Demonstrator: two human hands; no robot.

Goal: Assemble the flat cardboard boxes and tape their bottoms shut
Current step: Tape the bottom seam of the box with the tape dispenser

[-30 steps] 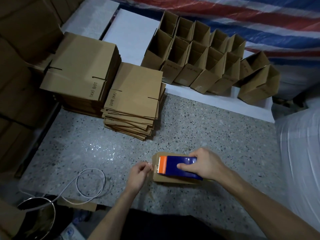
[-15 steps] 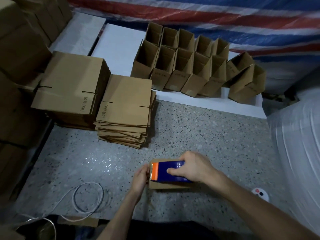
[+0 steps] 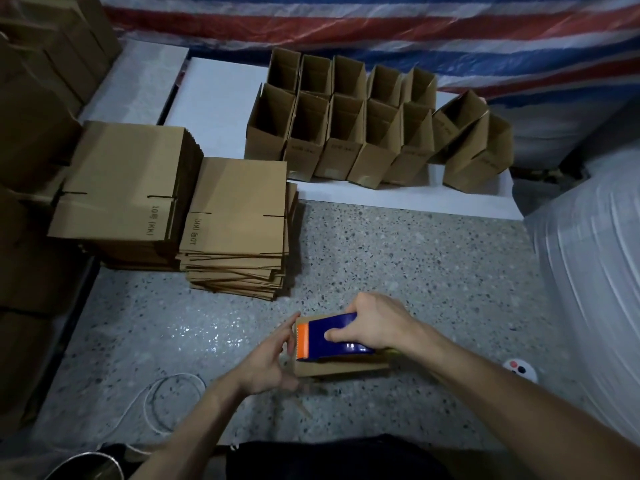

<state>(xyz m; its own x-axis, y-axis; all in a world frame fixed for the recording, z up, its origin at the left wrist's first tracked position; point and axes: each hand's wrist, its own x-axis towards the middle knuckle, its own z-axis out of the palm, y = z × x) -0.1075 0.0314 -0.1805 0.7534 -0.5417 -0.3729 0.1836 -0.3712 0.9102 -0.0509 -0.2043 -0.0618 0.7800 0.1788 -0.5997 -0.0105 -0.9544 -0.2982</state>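
A small cardboard box stands on the speckled floor in front of me, bottom side up. On top of it lies a blue tape dispenser with an orange blade end pointing left. My right hand grips the dispenser from above. My left hand presses with straight fingers against the box's left end, just under the orange blade. Two stacks of flat boxes sit to the far left. Several assembled open boxes stand in rows on a white board at the back.
The speckled floor spreads around the box. A white cord loop lies near left. A small white round object lies at right, beside a large white wrapped roll. Tall carton stacks line the left. A striped tarp hangs behind.
My left hand went from pinching the tape end beside the box to pressing flat against the box's left end. The right hand kept its grip on the dispenser. My head tilted up.
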